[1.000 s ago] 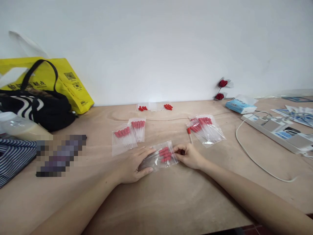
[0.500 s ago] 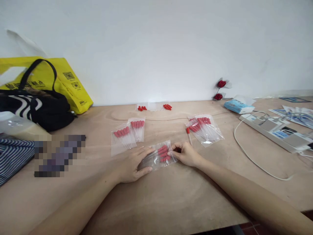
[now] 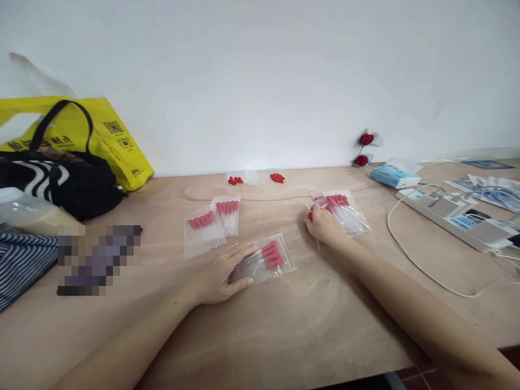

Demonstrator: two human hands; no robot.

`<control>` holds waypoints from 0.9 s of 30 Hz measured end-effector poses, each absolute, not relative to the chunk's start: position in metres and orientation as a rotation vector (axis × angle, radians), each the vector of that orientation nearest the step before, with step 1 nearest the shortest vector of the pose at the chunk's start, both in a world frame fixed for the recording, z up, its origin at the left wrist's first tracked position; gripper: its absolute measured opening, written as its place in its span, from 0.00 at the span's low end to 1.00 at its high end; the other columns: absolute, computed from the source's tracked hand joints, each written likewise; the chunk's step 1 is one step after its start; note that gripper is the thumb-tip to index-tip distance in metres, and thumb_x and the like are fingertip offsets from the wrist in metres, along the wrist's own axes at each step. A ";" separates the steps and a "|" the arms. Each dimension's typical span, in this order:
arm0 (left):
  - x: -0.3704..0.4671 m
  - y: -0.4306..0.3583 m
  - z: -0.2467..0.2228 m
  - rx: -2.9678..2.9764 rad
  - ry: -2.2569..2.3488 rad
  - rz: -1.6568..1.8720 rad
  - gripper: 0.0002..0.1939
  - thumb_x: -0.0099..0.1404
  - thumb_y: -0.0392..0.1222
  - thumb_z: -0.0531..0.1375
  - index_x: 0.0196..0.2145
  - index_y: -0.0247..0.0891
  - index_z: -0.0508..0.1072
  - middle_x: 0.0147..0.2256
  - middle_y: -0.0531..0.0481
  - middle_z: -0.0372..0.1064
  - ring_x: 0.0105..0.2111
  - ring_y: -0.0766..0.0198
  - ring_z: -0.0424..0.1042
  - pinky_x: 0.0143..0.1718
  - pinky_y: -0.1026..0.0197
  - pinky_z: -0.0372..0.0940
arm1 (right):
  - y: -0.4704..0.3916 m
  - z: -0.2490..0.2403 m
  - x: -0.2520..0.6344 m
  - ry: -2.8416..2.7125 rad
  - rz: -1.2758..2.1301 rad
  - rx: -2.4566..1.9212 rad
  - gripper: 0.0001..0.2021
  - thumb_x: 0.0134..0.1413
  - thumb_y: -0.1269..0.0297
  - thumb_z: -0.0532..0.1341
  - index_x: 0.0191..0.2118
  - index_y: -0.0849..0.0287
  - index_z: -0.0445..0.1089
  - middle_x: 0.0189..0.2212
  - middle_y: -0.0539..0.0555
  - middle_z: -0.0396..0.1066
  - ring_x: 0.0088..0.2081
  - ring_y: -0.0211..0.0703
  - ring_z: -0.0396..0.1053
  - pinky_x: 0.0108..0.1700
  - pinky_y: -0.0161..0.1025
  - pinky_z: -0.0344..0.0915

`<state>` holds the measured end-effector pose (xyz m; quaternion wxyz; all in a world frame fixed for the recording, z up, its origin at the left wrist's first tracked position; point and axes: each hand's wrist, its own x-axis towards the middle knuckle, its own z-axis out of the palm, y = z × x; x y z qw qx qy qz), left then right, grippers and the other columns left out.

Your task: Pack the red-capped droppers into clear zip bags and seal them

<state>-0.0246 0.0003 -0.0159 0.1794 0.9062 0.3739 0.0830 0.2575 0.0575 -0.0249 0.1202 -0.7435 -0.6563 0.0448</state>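
Note:
Near the middle of the table a clear zip bag lies flat, with several red-bulbed droppers inside. Across its left end rests my left hand, fingers stretched out and thumb apart, pressing on the plastic. Farther right, my right hand has its fingers closed around a loose dropper; its red bulb shows beside the fingers and its thin tip below them. Right behind that hand are overlapping bags of red-bulbed droppers. Beyond my left hand lie two more filled bags.
Small red bulbs lie in two groups on plastic against the wall. At right are a tissue pack, a power strip with cables and artificial roses. A yellow bag, a black bag and a bottle stand left.
My right hand has left the open end of the middle bag and moved right and away from me, closing on the loose dropper. My left hand stays on the bag.

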 end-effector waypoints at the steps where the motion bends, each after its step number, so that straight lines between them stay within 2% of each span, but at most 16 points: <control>1: -0.025 0.000 -0.016 2.564 1.052 0.238 0.28 0.61 0.50 0.52 0.57 0.42 0.50 0.57 0.45 0.51 0.56 0.54 0.52 0.54 0.48 0.52 | 0.059 -0.025 0.255 -1.918 0.152 -2.212 0.15 0.53 0.67 0.52 0.46 0.69 0.58 0.40 0.69 0.66 0.41 0.54 0.66 0.39 0.43 0.60; 4: -0.027 0.000 -0.015 2.571 1.028 0.227 0.27 0.62 0.51 0.51 0.57 0.43 0.50 0.57 0.46 0.51 0.56 0.54 0.52 0.54 0.48 0.52 | 0.060 -0.028 0.249 -1.917 0.218 -2.185 0.19 0.52 0.71 0.49 0.51 0.71 0.52 0.39 0.72 0.65 0.41 0.57 0.67 0.38 0.46 0.60; 7: -0.027 0.000 -0.014 2.581 1.013 0.216 0.28 0.62 0.51 0.51 0.57 0.43 0.50 0.57 0.46 0.51 0.56 0.54 0.52 0.54 0.48 0.52 | 0.056 -0.028 0.254 -1.892 0.323 -1.988 0.24 0.50 0.74 0.49 0.54 0.74 0.47 0.37 0.70 0.67 0.39 0.54 0.67 0.39 0.44 0.61; 10: -0.027 0.000 -0.015 2.573 1.017 0.226 0.28 0.61 0.50 0.52 0.57 0.43 0.50 0.57 0.46 0.51 0.56 0.53 0.51 0.55 0.47 0.51 | 0.048 -0.024 0.265 -1.768 0.604 -1.730 0.25 0.51 0.68 0.50 0.56 0.68 0.46 0.29 0.58 0.67 0.31 0.45 0.68 0.35 0.40 0.62; 14: -0.027 0.000 -0.018 2.552 1.030 0.260 0.30 0.60 0.51 0.53 0.57 0.44 0.49 0.57 0.46 0.51 0.56 0.52 0.52 0.54 0.47 0.51 | 0.036 -0.028 0.270 -1.448 1.070 -1.366 0.22 0.53 0.61 0.49 0.53 0.57 0.47 0.20 0.45 0.58 0.21 0.37 0.63 0.29 0.38 0.65; 18: -0.027 0.000 -0.018 2.551 1.054 0.242 0.30 0.60 0.51 0.53 0.57 0.44 0.49 0.57 0.46 0.50 0.56 0.52 0.52 0.55 0.47 0.51 | 0.026 -0.044 0.265 -1.172 1.181 -1.141 0.18 0.50 0.57 0.52 0.47 0.54 0.50 0.22 0.42 0.55 0.22 0.33 0.62 0.30 0.38 0.66; 27: -0.025 -0.001 -0.017 2.550 1.052 0.211 0.30 0.61 0.52 0.52 0.58 0.43 0.49 0.58 0.46 0.49 0.57 0.53 0.50 0.55 0.47 0.50 | 0.012 -0.044 0.246 -1.038 1.231 -1.091 0.21 0.45 0.53 0.56 0.44 0.52 0.51 0.24 0.43 0.54 0.23 0.32 0.61 0.27 0.36 0.64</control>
